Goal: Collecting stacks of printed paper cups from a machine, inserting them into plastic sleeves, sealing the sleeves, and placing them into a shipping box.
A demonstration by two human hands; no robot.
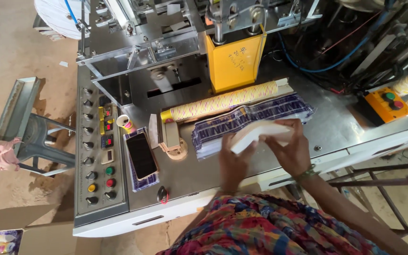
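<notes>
A thin sheaf of white paper blanks, flat and slightly bowed, is gripped between both hands above the front edge of the steel machine deck. The left hand is closed on the sheaf's near end, blurred, knuckles up; the right hand is curled over its far end, a green band at the wrist. Just behind, a stack of blue-and-white printed blanks is spread flat on the deck. A long yellow-and-white striped sleeve of nested paper cups lies beyond it. A dark smartphone rests near the deck's left edge, beside the panel of knobs and buttons.
</notes>
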